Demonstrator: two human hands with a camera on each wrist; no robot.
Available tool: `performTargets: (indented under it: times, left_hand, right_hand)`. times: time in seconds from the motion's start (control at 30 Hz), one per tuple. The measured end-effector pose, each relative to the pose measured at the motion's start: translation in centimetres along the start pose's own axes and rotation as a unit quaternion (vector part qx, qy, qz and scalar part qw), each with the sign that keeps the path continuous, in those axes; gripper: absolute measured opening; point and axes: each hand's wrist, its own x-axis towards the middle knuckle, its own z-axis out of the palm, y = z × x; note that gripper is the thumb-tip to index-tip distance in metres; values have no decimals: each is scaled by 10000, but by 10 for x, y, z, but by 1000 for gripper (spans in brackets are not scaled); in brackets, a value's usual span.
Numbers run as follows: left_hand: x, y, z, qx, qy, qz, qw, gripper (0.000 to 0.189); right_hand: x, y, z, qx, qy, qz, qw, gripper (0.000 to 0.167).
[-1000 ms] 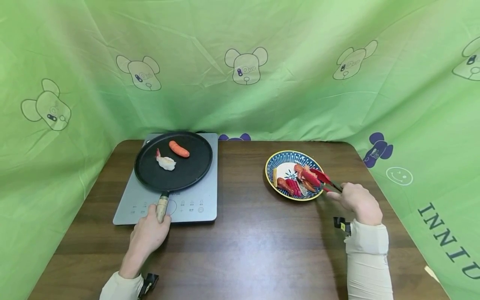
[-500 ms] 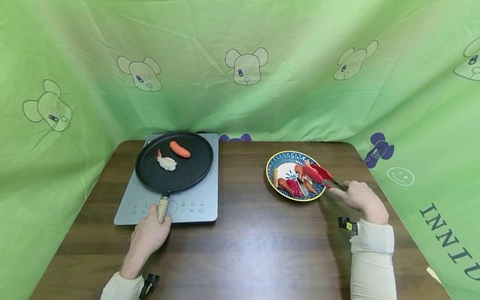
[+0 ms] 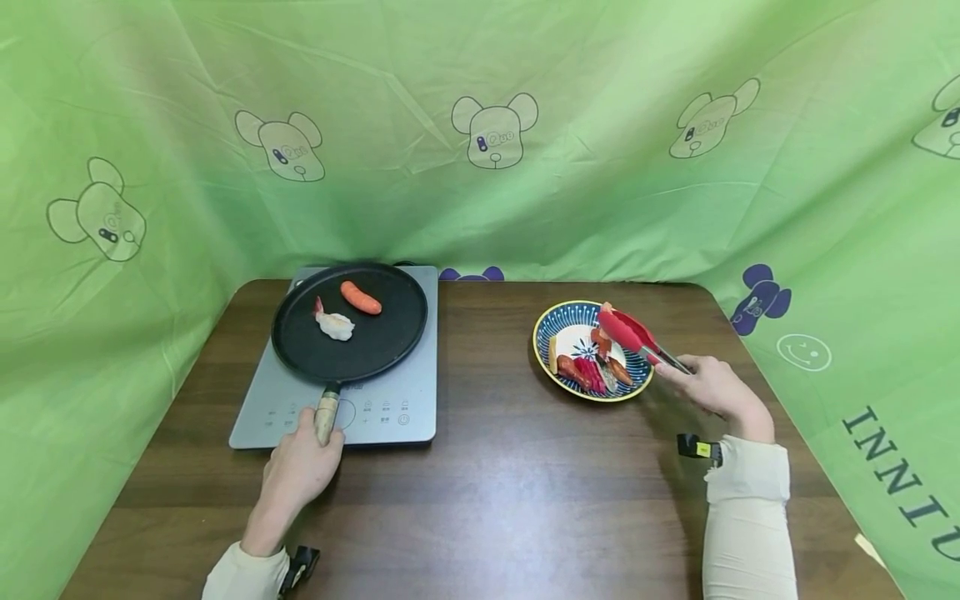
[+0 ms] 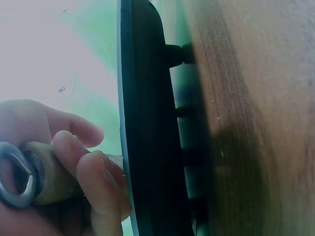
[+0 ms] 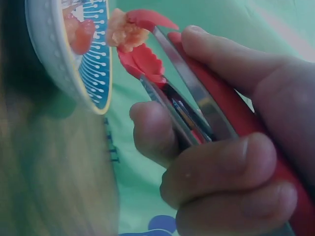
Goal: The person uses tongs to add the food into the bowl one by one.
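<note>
My left hand (image 3: 300,467) grips the handle (image 3: 326,415) of a flat black frying pan (image 3: 382,350), fingers curled round it. In the pan lie a pale shrimp (image 3: 335,326) with a red tail and an orange-red sausage (image 3: 362,297). At the right, my right hand (image 3: 716,390) holds red-tipped metal tongs (image 3: 630,331) over a blue-patterned plate (image 3: 551,325). Between the tong tips is a lumpy orange-brown piece of food (image 5: 125,30), best seen in the right wrist view; its kind is unclear. Sausages (image 3: 572,372) and dark pink strips (image 3: 590,375) lie on the plate.
Beneath the pan is a silver induction cooktop (image 3: 408,400) with touch controls along its front. Both stand on a brown wooden table (image 3: 487,467). A green printed curtain (image 3: 570,208) hangs behind the table and along its sides.
My right hand has raised the tongs, their tips moving up and left from the plate's right side toward its far rim, with the food piece between them. The left hand keeps its grip.
</note>
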Motion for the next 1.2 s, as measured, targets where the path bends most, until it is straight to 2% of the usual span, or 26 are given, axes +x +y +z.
performTargets:
  times: [0.23,0.47,0.67,0.9,1.2]
  left_hand:
    - [0,0,0,-4,9,-3,10000,48]
    - [0,0,0,14,52,29,10000,46]
    - [-1,0,0,2,45,26,10000,46]
    - [-1,-1,-1,-30,-15,-5,10000,48]
    - [0,0,-1,-35,27,-24,10000,49]
  right_hand:
    - [3,3,2,361,59,-54,9993,52]
    - [1,-5,0,829,73,57,9965,56]
    - [1,-13,4,1117,280,-240,9931,51]
    - [3,-33,12,1391,316,-500,9885,46]
    - [6,-61,25,1445,351,-672,9866,43]
